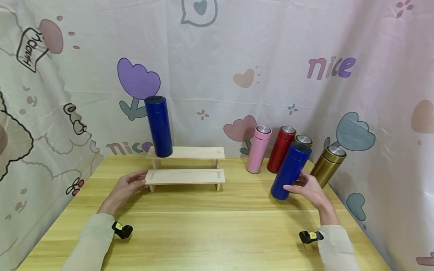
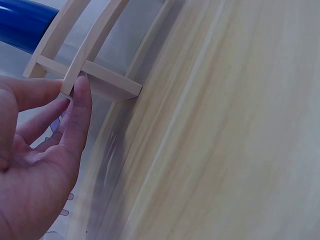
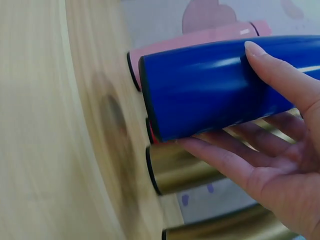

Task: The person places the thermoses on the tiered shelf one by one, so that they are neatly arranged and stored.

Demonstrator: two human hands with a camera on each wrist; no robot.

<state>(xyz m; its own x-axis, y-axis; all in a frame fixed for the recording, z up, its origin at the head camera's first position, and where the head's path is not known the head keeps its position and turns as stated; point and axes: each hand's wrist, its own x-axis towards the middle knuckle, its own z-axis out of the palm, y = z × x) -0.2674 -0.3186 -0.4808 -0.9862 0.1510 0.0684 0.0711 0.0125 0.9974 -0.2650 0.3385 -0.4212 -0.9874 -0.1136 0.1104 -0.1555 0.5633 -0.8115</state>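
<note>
My right hand (image 1: 310, 190) grips a blue thermos bottle (image 1: 289, 173), thumb on one side and fingers on the other. In the right wrist view this bottle (image 3: 200, 87) is held off the wooden table, a shadow showing beyond its base. At the left, my left hand (image 1: 127, 188) pinches the end of the lower board of a two-step wooden rack (image 1: 184, 176). The left wrist view shows thumb and fingers at that board's corner (image 2: 76, 75). Another blue thermos bottle (image 1: 159, 128) stands upright at the left end of the upper step.
A pink bottle (image 1: 259, 150), a red bottle (image 1: 280, 150) and two gold bottles, one (image 1: 327, 165) at the right and one (image 1: 303, 140) partly hidden behind the held bottle, stand at the back right. A patterned curtain (image 1: 210, 75) hangs behind the table (image 1: 217, 233).
</note>
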